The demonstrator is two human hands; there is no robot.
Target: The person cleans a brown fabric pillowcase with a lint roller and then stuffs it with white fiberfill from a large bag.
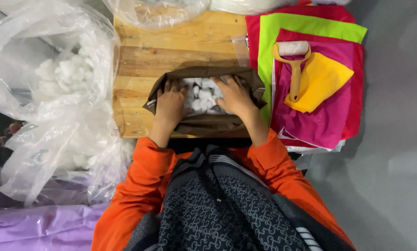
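Observation:
A brown fabric cover (208,124) lies open on a wooden board (171,51) in front of me, with white fluffy stuffing (202,95) showing inside its opening. My left hand (170,104) presses down into the left side of the opening, fingers spread on the stuffing and the cover's edge. My right hand (235,95) rests on the right side, fingers reaching into the stuffing. Both orange sleeves come up from the bottom of the view.
A large clear plastic bag of white stuffing (64,79) fills the left. Stacked pink, red and green fabric sheets (320,111) lie at the right, with a yellow lint roller (294,60) and a yellow cloth (322,79) on top. Purple plastic (41,227) lies bottom left.

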